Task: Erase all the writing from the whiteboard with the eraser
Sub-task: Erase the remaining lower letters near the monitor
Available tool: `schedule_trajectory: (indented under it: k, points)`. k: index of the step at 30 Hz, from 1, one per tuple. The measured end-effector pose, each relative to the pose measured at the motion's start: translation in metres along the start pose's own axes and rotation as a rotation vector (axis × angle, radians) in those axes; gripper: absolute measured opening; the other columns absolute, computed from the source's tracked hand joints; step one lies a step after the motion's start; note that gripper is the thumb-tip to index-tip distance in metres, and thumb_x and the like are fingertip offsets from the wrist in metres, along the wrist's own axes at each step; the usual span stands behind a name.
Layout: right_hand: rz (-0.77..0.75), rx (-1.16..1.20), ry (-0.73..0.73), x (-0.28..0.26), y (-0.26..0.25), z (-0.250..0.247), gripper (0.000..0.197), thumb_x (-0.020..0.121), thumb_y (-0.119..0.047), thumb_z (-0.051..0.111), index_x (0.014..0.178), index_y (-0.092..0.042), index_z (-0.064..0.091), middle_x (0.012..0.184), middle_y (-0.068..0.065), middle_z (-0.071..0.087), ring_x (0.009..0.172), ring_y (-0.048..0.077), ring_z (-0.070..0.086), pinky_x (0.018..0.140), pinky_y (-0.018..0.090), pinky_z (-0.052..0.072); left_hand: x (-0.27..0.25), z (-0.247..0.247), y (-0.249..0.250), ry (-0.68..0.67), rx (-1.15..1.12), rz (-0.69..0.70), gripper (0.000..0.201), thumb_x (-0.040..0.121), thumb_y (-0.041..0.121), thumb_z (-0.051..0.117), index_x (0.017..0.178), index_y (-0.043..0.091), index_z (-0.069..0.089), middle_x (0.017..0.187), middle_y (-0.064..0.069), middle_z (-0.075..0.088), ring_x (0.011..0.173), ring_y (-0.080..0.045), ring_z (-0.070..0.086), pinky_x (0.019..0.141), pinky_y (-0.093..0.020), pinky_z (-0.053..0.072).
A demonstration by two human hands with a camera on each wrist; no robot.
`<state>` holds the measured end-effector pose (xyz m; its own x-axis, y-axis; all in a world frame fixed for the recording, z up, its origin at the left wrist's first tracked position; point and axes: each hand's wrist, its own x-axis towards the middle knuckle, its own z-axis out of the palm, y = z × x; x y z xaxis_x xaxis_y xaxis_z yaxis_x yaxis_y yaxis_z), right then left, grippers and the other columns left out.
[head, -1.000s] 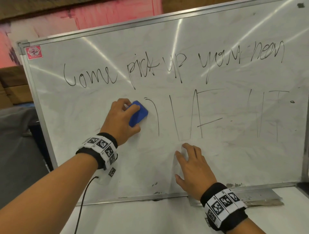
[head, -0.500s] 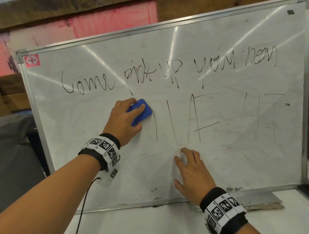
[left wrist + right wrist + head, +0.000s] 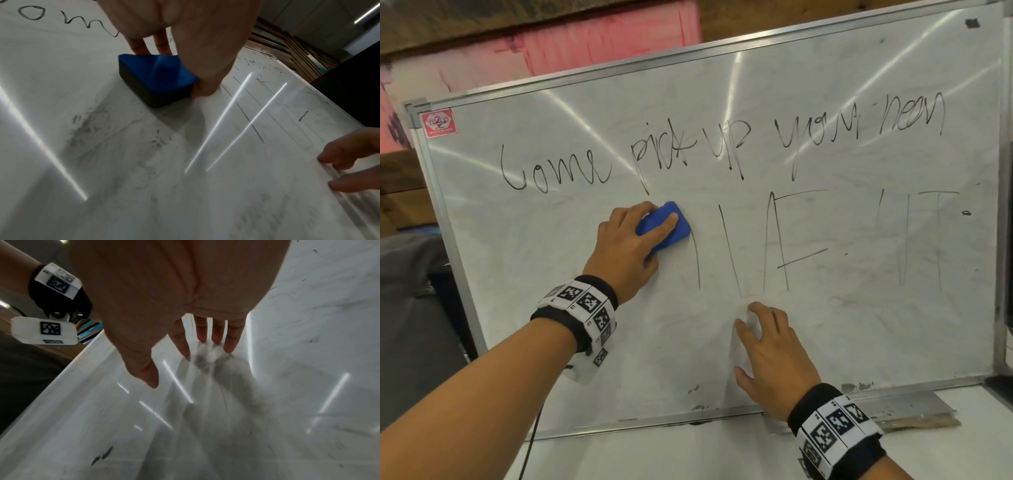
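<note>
— The whiteboard [image 3: 859, 325] under the right hand [image 3: 774, 356]?
— Glossy, smooth, smudged grey, with a brushed metal frame [image 3: 445, 246].
— The eraser [image 3: 666, 228] in the left hand [image 3: 626, 250]?
— Matt blue foam, dark felt underneath.

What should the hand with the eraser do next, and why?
Probably slide the eraser right and down along the second row. The left hand grips it flat on the whiteboard, just left of the tall strokes not yet wiped. The top line of writing is also untouched and can follow. The right hand presses flat on the board, bracing it.
</note>
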<state>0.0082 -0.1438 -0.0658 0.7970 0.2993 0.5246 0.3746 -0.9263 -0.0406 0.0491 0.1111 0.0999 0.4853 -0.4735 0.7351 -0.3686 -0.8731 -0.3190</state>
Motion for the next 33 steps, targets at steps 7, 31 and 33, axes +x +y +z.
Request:
schedule_trajectory:
  k: [7,31,33]
  points:
    - [0.0,0.008,-0.004,0.0,-0.001,-0.002,0.071,0.07,-0.054,0.07,0.129,-0.017,0.057,0.142,0.011,0.037,0.128,0.031,0.037,0.085,0.038,0.055,0.004,-0.004,0.001,0.005,-0.08,-0.022,0.072,0.078,0.009,0.075,0.143,0.029,0.051,0.14,-0.011,0.047,0.114,-0.037,0.046,0.091,-0.056,0.044]
    - [-0.01,0.048,-0.081,0.0,0.0,-0.01,0.072,0.084,-0.056,0.057,0.143,-0.019,0.039,0.154,0.009,0.019,0.139,0.031,0.02,0.102,0.04,0.044,-0.044,0.029,0.026,-0.06,-0.021,0.199,0.072,0.066,0.005,0.08,0.132,0.03,0.062,0.125,-0.008,0.058,0.094,-0.031,0.047,0.078,-0.048,0.045]
    - [-0.011,0.047,-0.084,0.0,0.0,-0.011,0.072,0.084,-0.056,0.057,0.143,-0.02,0.039,0.154,0.009,0.018,0.139,0.031,0.02,0.102,0.04,0.044,-0.045,0.03,0.03,-0.032,-0.025,0.152,0.071,0.068,0.005,0.08,0.132,0.028,0.063,0.125,-0.009,0.058,0.094,-0.031,0.047,0.078,-0.047,0.044]
